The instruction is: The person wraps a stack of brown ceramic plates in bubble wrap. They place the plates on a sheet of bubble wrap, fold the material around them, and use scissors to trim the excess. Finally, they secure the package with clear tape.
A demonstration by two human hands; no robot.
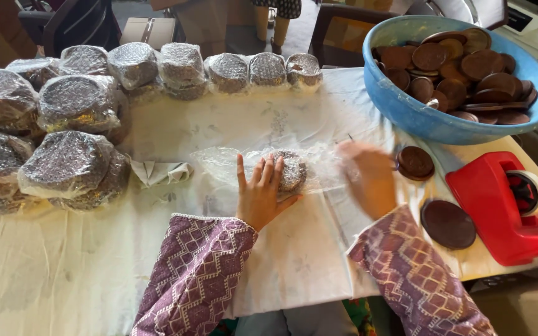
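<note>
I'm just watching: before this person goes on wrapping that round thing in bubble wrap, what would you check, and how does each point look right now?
1. Left hand flat on the half-wrapped round piece, pinning it: ok.
2. Bubble wrap sheet spread under and around the piece: ok.
3. Right hand has a firm hold of the wrap's edge: cannot tell, it is blurred.
4. Red tape dispenser close by the right hand: ok.
5. More brown discs waiting in the blue basin: ok.
6. Wrapped bundles stacked to the left, apart from the work spot: ok.
</note>
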